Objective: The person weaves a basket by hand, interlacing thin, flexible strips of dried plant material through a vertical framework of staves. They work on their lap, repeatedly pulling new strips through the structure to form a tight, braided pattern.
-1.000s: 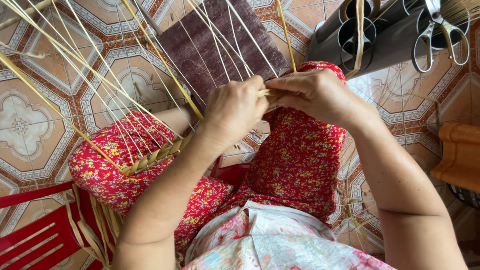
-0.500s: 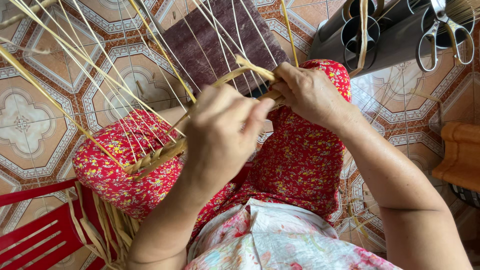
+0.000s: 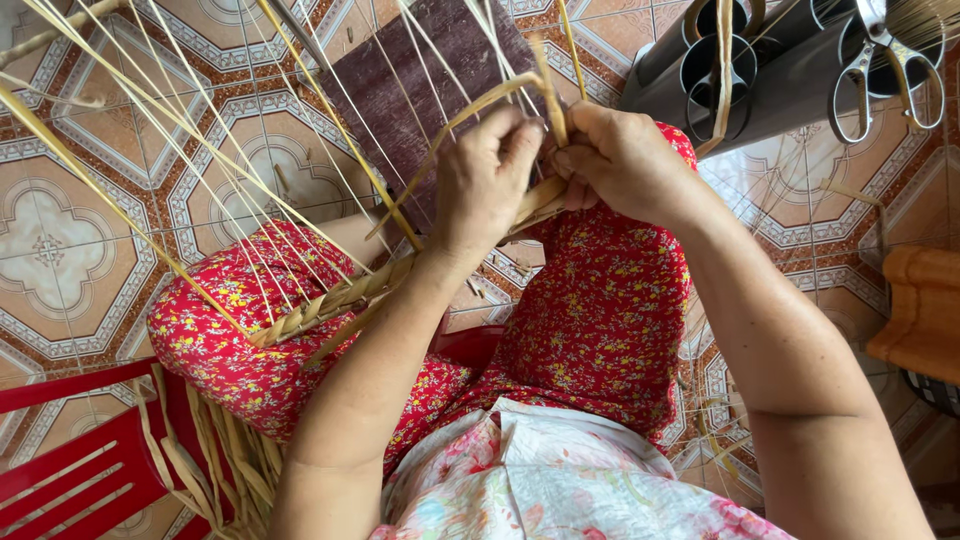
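Note:
My left hand (image 3: 485, 180) and my right hand (image 3: 620, 160) meet above my lap, both closed on flat yellow straw strips (image 3: 545, 95) at the end of a woven straw braid (image 3: 330, 300). The braid runs down-left across my left knee in red flowered trousers (image 3: 600, 310). One strip loops up from my left fingers (image 3: 470, 110). Several thin pale straw strands (image 3: 150, 130) fan out toward the upper left.
A patterned tile floor (image 3: 60, 240) lies below. A dark purple mat (image 3: 420, 70) is ahead. Dark tubes (image 3: 720, 60) and scissors (image 3: 880, 60) sit upper right. A red plastic stool (image 3: 70, 460) with loose straw is lower left. An orange-brown object (image 3: 925, 310) is at right.
My left hand has moved up and right to meet the right hand at the braid's end. A strip now loops upward between the fingers.

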